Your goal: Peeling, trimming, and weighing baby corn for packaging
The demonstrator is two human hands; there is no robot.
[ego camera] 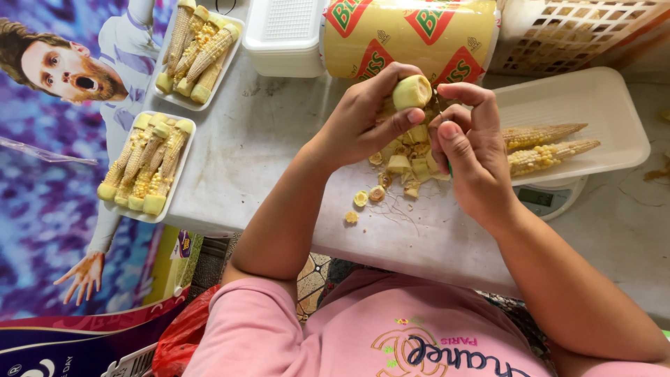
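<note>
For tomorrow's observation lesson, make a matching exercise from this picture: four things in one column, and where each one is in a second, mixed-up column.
Things:
1. corn cob end
2. two trimmed cobs
3. cut corn pieces
4. roll of yellow wrap

Places:
A. lying at the far edge of the table, beyond the hands
B. on the white tray that sits on the scale
C. gripped in the left hand
D. piled on the table under the hands

Pairs: 1-C, 2-B, 3-D, 4-A
</note>
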